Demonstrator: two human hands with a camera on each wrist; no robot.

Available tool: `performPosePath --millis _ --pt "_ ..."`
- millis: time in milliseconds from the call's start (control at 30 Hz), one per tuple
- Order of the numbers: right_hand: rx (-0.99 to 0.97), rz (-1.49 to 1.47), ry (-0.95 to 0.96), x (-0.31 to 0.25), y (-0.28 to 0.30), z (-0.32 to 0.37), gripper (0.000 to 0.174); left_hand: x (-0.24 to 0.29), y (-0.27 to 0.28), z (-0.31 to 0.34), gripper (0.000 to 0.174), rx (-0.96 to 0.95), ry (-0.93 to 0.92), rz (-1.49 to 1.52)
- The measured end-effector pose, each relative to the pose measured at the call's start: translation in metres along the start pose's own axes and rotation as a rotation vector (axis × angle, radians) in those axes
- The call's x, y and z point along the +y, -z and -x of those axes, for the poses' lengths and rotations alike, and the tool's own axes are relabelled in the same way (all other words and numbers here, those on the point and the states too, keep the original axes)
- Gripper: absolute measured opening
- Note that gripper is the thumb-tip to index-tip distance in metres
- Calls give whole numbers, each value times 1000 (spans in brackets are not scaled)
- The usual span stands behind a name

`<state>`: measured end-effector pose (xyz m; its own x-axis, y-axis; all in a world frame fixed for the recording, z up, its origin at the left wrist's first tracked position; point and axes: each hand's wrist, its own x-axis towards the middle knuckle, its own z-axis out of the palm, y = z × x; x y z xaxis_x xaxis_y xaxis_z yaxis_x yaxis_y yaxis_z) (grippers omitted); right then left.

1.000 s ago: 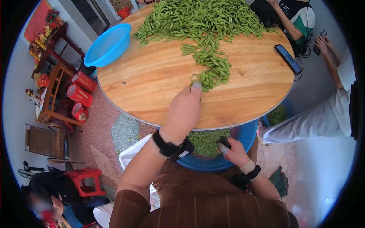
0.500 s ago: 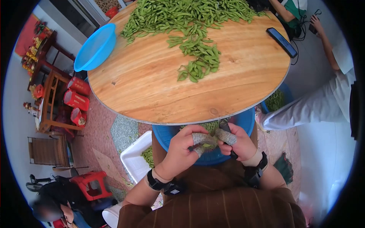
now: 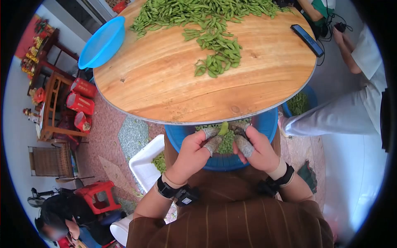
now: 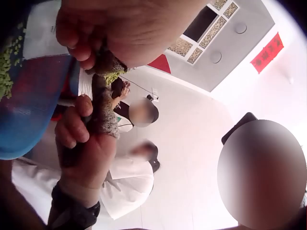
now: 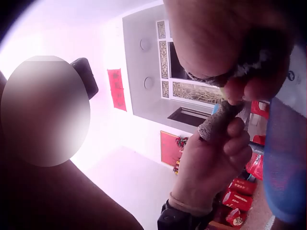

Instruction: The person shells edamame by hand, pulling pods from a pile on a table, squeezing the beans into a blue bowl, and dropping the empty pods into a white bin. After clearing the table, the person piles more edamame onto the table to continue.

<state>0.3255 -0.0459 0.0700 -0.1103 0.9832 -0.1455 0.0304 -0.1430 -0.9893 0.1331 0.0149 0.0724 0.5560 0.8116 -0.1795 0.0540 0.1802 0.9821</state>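
Over the blue basin [image 3: 221,164], the left hand [image 3: 191,153] pinches a green pod [image 3: 224,128] between thumb and forefinger, both wrapped in grey coverings. Facing it closely, the right hand [image 3: 261,152] has similar coverings and curls round a small dark tool [image 3: 239,131], mostly hidden by the fingers. Green beans [image 3: 226,145] lie in the basin beneath both hands. In the left wrist view the right hand [image 4: 88,143] is below the near left hand [image 4: 129,33]; in the right wrist view the left hand [image 5: 206,163] reaches up to the near right hand [image 5: 225,43].
A round wooden table [image 3: 165,91] bears a heap of pods [image 3: 198,12], a smaller trail of pods [image 3: 219,62], a light-blue bowl [image 3: 102,43] and a phone [image 3: 307,40]. A white box [image 3: 142,165] stands left of the basin. Someone in light trousers [image 3: 335,115] stands at right.
The left hand has come back from the pods on the table to the right hand above the basin. Since half a second ago, both hands have shifted slightly up in view, with a pod now showing between them.
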Motion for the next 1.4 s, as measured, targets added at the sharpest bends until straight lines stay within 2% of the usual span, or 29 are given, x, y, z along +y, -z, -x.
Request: performPosePath --millis 200,300,367,500,567,600,667,800,867,900,967,1000,1067,1100,1167,1200,1267,1400 --pt "-41 33 -2 4 -3 3 24 -13 -1 1 28 -80 13 70" --pt "-39 -67 -47 3 -3 2 27 -20 3 -1 24 -49 -79 -59" --pt "-122 -186 -65 9 0 1 29 -12 10 -1 25 -61 -365 -685" --pt "-137 -210 -52 1 1 1 30 -11 8 0 22 -36 -475 -624" --pt "-217 -590 -264 -12 3 4 30 -11 12 2 20 -222 185 411" --pt "-216 -591 -262 -14 3 5 30 -14 10 2 20 -223 184 409" --pt "-330 -892 -419 -16 5 8 29 -24 7 2 20 -469 194 906" --pt "-356 -939 -434 -14 4 12 27 -26 8 0 25 -528 185 837" --pt "-211 -737 -445 -13 6 11 25 -26 12 -3 23 -377 194 521" --pt "-211 -741 -439 -10 7 11 25 -25 11 -3 23 -379 194 515" --pt "-196 -850 -463 -3 9 11 24 -20 5 -3 20 -241 189 228" --pt "-196 -848 -456 -2 9 11 24 -19 0 -2 20 -243 183 223" --pt "-165 -819 -425 -4 10 9 24 -15 -11 -1 22 -59 -73 -47" --pt "-165 -816 -417 -6 8 8 24 -11 -11 -1 22 -60 -80 -50" --pt "-139 -594 -420 -12 3 6 24 -3 -10 -1 26 11 -391 -869" --pt "-140 -592 -415 -12 2 6 24 -2 -10 -1 26 12 -395 -872" --pt "-95 -451 -298 -7 0 5 23 -2 -11 -2 30 75 -640 -1217" --pt "-102 -394 -256 4 4 5 22 -10 -9 -6 17 73 -551 -989"
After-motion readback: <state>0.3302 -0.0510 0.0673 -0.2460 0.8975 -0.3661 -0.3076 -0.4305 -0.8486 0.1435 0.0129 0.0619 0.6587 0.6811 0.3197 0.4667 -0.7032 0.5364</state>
